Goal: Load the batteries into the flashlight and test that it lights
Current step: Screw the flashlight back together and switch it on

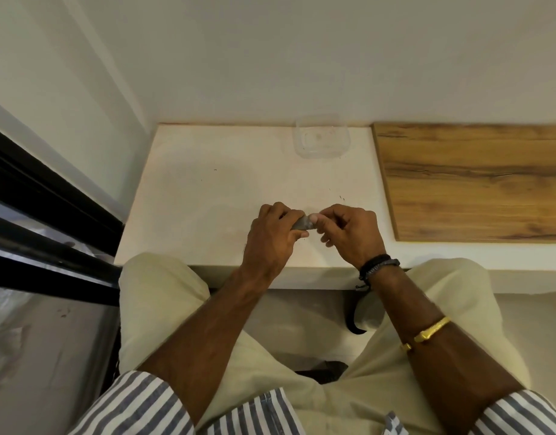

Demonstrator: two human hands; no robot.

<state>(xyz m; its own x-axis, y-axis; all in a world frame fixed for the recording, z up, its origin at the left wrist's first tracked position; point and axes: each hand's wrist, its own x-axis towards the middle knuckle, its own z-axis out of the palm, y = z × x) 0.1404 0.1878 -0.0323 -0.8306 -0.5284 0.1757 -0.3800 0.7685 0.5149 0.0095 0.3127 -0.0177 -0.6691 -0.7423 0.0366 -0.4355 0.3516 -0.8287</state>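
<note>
left hand [270, 233] grips flashlight [301, 226]; right hand [348, 233] pinches its end.

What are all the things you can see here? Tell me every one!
flashlight: one, grey, held between the two hands above the white table; mostly hidden.
clear plastic container: one, see-through, at the far edge of the table by the wall; looks empty.
white table: one, white, in front of the person.
wooden board: one, brown wood grain, lying on the right part of the table.
black frame: one, black, on the left.
batteries: none showing.
left hand: one, closed around the flashlight.
right hand: one, fingertips at the flashlight's end.
black wristbands: on the right wrist.
gold bracelet: one, on the right forearm.
striped sleeves: two, blue and white, rolled up.
</note>
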